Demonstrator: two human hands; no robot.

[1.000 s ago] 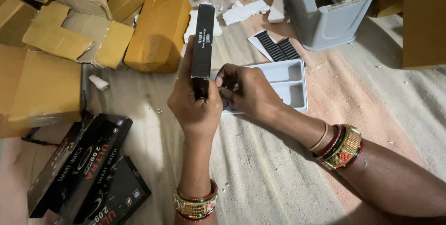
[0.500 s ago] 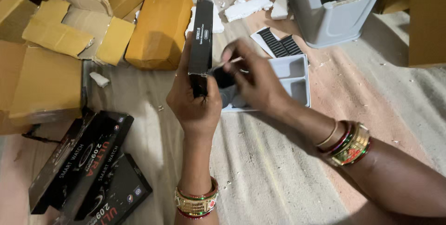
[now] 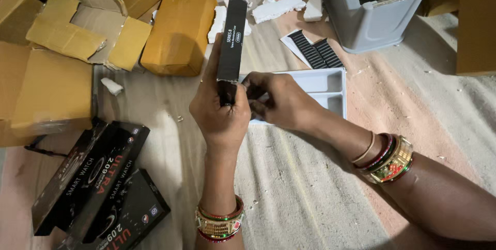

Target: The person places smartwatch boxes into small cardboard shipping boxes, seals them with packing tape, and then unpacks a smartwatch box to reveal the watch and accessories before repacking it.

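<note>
The left hand (image 3: 221, 109) grips a slim black carton (image 3: 231, 41) upright by its near end, just in front of the white moulded tray (image 3: 333, 82). The right hand (image 3: 281, 100), fingers pinched, works at that same end, though whether it holds anything cannot be told. Judging by this, the carton should stay firmly braced, the pinch small and close to the flap. Black strap pieces (image 3: 315, 51) lie just beyond the tray.

Your left hand (image 3: 219, 113) holds a slim black box (image 3: 231, 41) upright; two flat black boxes (image 3: 98, 183) lie lower left, tan cardboard cartons (image 3: 178, 25) fill the upper left.
</note>
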